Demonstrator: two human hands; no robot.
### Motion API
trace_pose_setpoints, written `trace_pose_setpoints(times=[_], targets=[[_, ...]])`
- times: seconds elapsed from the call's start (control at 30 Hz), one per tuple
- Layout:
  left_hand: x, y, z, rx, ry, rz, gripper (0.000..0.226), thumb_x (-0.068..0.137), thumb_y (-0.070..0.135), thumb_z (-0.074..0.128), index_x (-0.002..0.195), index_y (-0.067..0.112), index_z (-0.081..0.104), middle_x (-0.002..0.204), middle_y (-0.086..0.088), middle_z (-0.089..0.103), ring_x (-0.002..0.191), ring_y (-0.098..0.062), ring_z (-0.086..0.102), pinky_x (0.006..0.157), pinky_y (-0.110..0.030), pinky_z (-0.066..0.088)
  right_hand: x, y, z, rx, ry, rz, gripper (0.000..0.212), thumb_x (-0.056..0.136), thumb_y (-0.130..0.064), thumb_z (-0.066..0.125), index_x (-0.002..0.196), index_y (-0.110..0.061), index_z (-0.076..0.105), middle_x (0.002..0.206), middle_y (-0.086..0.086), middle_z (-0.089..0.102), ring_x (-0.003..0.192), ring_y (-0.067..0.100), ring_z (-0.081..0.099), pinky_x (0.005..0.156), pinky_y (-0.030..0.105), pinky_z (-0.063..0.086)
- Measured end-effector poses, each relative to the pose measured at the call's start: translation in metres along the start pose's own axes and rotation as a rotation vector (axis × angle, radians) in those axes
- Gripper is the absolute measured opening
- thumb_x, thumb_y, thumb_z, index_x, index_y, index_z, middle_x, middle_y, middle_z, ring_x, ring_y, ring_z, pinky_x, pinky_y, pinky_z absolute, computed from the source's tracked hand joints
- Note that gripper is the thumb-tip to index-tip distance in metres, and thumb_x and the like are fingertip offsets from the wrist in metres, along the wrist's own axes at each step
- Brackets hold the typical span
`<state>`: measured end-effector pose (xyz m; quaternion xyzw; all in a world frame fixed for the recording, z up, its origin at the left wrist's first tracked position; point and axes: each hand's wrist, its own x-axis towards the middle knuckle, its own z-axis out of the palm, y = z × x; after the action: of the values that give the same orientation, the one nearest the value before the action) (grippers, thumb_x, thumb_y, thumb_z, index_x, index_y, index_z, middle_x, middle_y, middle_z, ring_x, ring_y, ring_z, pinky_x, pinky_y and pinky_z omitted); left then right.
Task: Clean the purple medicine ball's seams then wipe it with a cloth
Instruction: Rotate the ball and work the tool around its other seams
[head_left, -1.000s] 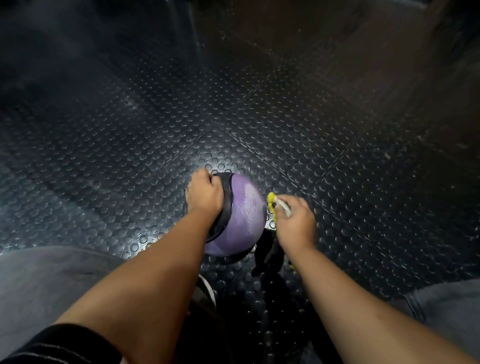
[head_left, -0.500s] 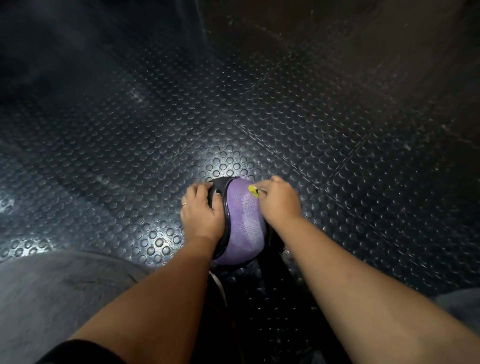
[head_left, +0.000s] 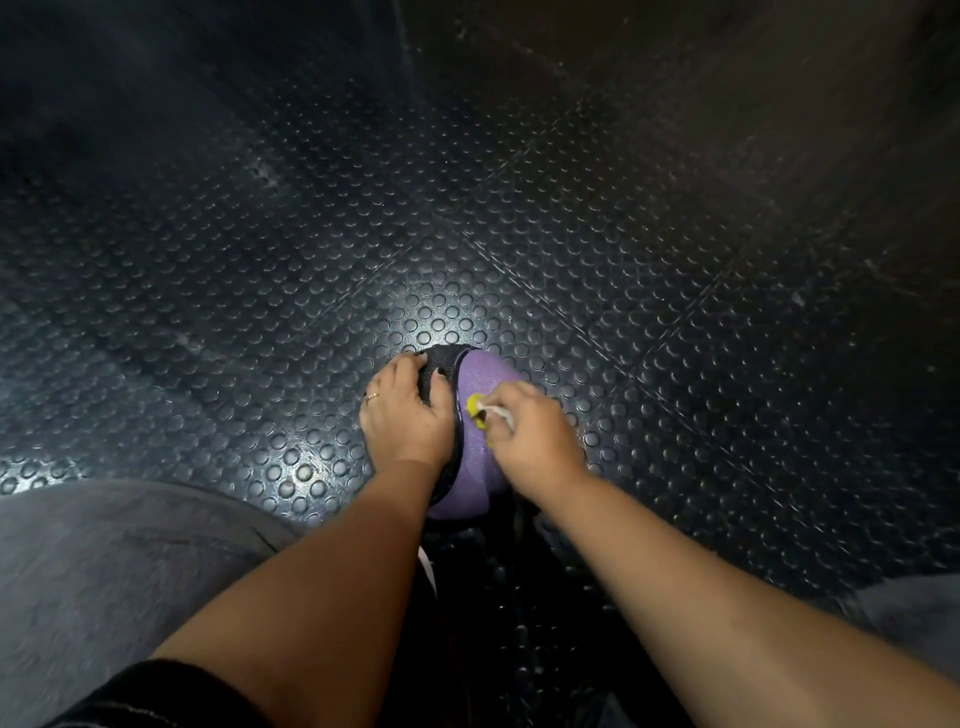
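A purple and black medicine ball (head_left: 480, 457) rests on the studded floor between my knees. My left hand (head_left: 405, 415) lies on its black left side with the fingers curved over the top, holding it still. My right hand (head_left: 535, 441) grips a small brush with a yellow head (head_left: 475, 408) and a white handle. The yellow head touches the purple panel just right of the dark seam. The ball's lower right side is hidden behind my right hand.
Black rubber floor (head_left: 623, 260) with round studs spreads all around. My grey trouser knees (head_left: 104, 571) fill the lower left and lower right corners. A dark object with a white edge (head_left: 428, 571) lies under the ball near my left forearm.
My right hand brought the brush from the ball's right side up over the top, then down onto the purple panel next to the seam. My left hand stayed on the ball.
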<state>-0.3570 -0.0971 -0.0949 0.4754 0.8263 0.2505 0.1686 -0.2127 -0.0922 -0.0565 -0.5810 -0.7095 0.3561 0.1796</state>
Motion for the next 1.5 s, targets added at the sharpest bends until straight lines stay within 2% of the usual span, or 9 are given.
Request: trace_pose_setpoints(times=[0.1, 0.27, 0.37, 0.47, 0.87, 1.07, 1.2, 1.33, 1.5], targets=[[0.005, -0.004, -0.003, -0.023, -0.024, 0.022, 0.058, 0.082, 0.052, 0.029, 0.117, 0.020, 0.062, 0.121, 0.000, 0.062, 0.119, -0.026, 0.052, 0.101, -0.046, 0.041, -0.006, -0.011, 0.004, -0.129, 0.006, -0.068, 0.014, 0.090, -0.016, 0.055, 0.099, -0.012, 0.063, 0.102, 0.010, 0.060, 0.089, 0.035, 0.058, 0.073, 0.039, 0.044], [0.005, -0.009, -0.004, -0.030, -0.061, 0.048, 0.041, 0.087, 0.043, 0.041, 0.117, 0.022, 0.061, 0.123, 0.003, 0.060, 0.119, -0.022, 0.050, 0.103, -0.049, 0.039, 0.029, -0.007, -0.001, -0.188, 0.070, 0.119, 0.017, 0.093, -0.017, 0.050, 0.103, -0.012, 0.063, 0.106, 0.010, 0.061, 0.091, 0.033, 0.059, 0.072, 0.036, 0.045], [0.001, -0.010, -0.002, -0.029, -0.038, 0.068, 0.038, 0.088, 0.043, 0.044, 0.115, 0.023, 0.062, 0.121, 0.005, 0.059, 0.116, -0.021, 0.051, 0.101, -0.050, 0.041, 0.056, 0.010, -0.009, -0.104, 0.040, 0.264, 0.019, 0.093, -0.014, 0.051, 0.101, -0.018, 0.068, 0.100, 0.007, 0.065, 0.079, 0.025, 0.057, 0.061, 0.026, 0.037], [-0.001, -0.006, 0.003, -0.006, -0.020, 0.059, 0.040, 0.087, 0.045, 0.042, 0.114, 0.023, 0.062, 0.120, 0.004, 0.059, 0.116, -0.022, 0.052, 0.099, -0.050, 0.042, 0.067, 0.022, -0.010, -0.084, -0.007, 0.334, 0.022, 0.094, -0.014, 0.050, 0.102, -0.022, 0.069, 0.098, 0.011, 0.068, 0.078, 0.026, 0.058, 0.063, 0.026, 0.039], [0.015, 0.006, -0.001, -0.004, -0.053, -0.054, 0.048, 0.084, 0.047, 0.037, 0.117, 0.022, 0.061, 0.120, -0.002, 0.059, 0.117, -0.028, 0.052, 0.099, -0.045, 0.038, 0.009, -0.016, 0.000, -0.079, -0.020, 0.041, 0.013, 0.089, -0.016, 0.054, 0.100, -0.014, 0.062, 0.108, 0.008, 0.061, 0.096, 0.032, 0.057, 0.079, 0.037, 0.045], [0.008, -0.002, -0.006, -0.049, -0.047, -0.024, 0.046, 0.085, 0.047, 0.040, 0.117, 0.022, 0.062, 0.123, 0.002, 0.059, 0.119, -0.023, 0.051, 0.101, -0.045, 0.039, 0.021, -0.007, -0.002, -0.112, 0.074, 0.198, 0.013, 0.093, -0.017, 0.048, 0.101, -0.012, 0.058, 0.105, 0.011, 0.061, 0.093, 0.033, 0.057, 0.073, 0.036, 0.043], [0.006, -0.006, -0.008, -0.110, -0.034, -0.054, 0.041, 0.085, 0.045, 0.044, 0.116, 0.024, 0.062, 0.117, 0.006, 0.059, 0.114, -0.019, 0.052, 0.102, -0.048, 0.040, 0.038, 0.019, -0.008, -0.030, 0.047, 0.365, 0.017, 0.092, -0.016, 0.051, 0.099, -0.019, 0.065, 0.098, 0.010, 0.067, 0.089, 0.031, 0.061, 0.072, 0.033, 0.048], [0.007, -0.006, -0.009, -0.139, -0.029, -0.060, 0.040, 0.086, 0.045, 0.045, 0.115, 0.024, 0.062, 0.115, 0.008, 0.060, 0.113, -0.017, 0.052, 0.104, -0.048, 0.040, 0.037, 0.051, -0.007, 0.069, -0.043, 0.530, 0.016, 0.088, -0.009, 0.054, 0.086, -0.019, 0.066, 0.089, 0.009, 0.068, 0.080, 0.025, 0.060, 0.064, 0.025, 0.038], [0.009, -0.001, -0.008, -0.099, -0.027, -0.065, 0.044, 0.086, 0.046, 0.042, 0.118, 0.023, 0.062, 0.119, 0.004, 0.061, 0.115, -0.020, 0.053, 0.103, -0.047, 0.040, 0.024, 0.057, 0.003, 0.261, 0.027, 0.542, 0.016, 0.088, -0.007, 0.055, 0.081, -0.019, 0.061, 0.078, 0.002, 0.061, 0.075, 0.021, 0.055, 0.061, 0.026, 0.035]])
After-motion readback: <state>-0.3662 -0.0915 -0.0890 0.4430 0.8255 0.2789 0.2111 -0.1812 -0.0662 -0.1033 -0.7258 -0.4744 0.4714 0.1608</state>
